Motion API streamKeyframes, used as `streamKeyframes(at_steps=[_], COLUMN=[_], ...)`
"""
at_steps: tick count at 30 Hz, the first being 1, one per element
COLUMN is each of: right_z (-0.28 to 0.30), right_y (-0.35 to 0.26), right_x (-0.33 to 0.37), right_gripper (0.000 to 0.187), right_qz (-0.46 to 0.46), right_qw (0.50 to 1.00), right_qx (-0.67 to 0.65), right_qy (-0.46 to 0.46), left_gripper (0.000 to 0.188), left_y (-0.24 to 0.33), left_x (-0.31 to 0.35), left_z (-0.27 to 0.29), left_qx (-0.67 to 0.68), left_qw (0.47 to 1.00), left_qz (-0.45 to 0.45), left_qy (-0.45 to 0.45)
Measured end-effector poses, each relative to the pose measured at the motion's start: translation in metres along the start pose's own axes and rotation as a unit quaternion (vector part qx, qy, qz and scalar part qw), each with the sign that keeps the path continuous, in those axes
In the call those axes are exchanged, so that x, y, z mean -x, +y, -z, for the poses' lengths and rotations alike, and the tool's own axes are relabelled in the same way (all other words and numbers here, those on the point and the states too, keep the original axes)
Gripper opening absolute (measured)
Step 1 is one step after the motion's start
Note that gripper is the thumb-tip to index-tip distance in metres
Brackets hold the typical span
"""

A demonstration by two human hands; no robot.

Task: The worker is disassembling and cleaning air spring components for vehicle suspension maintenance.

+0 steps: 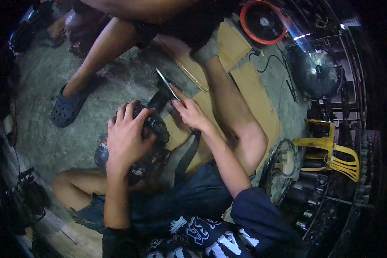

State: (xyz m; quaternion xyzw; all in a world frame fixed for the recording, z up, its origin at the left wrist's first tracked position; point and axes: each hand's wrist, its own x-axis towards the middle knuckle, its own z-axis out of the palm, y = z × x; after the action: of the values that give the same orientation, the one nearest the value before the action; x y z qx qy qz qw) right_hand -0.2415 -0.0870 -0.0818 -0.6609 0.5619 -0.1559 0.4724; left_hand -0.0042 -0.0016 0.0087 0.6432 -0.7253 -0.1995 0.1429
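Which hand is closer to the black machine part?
Left: the left hand touches the black machine part; the right hand is off to its right, holding a shiny tool.

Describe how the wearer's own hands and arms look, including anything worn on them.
The left hand and right hand are gloveless, with no watch or band visible. The forearms are bare up to dark sleeves; the right one looks loose and navy.

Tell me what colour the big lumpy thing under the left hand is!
Mostly black: that machine part under the left hand shows best in the head view.
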Motion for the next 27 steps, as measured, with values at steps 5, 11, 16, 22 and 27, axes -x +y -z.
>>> streamKeyframes(at_steps=[5, 11, 16, 22, 27], right_z=[0.006, 0.000, -0.005, -0.010, -0.018], right_y=[0.001, -0.003, -0.005, -0.001, 0.003], right_x=[0.039, -0.003, 0.003, 0.031, 0.002], right_gripper=[0.055, 0.056, 0.056, 0.054, 0.058], right_qz=[0.032, 0.070, 0.063, 0.065, 0.048], right_qw=[0.998, 0.997, 0.996, 0.997, 0.993], right_qx=[-0.044, 0.015, 0.030, 0.019, 0.034], right_qy=[-0.012, 0.025, 0.063, 0.019, 0.099], left_gripper=[0.065, 0.065, 0.066, 0.066, 0.067], left_y=[-0.002, 0.000, -0.001, -0.002, -0.001], left_x=[-0.001, 0.000, -0.001, 0.000, 0.000], left_z=[0.002, -0.001, 0.003, 0.002, 0.000], left_qx=[-0.002, -0.004, -0.005, 0.007, -0.004], left_qw=[1.000, 1.000, 1.000, 1.000, 1.000], left_qz=[0.007, 0.008, 0.010, 0.005, -0.001], left_qy=[0.001, -0.012, -0.012, -0.016, -0.005])
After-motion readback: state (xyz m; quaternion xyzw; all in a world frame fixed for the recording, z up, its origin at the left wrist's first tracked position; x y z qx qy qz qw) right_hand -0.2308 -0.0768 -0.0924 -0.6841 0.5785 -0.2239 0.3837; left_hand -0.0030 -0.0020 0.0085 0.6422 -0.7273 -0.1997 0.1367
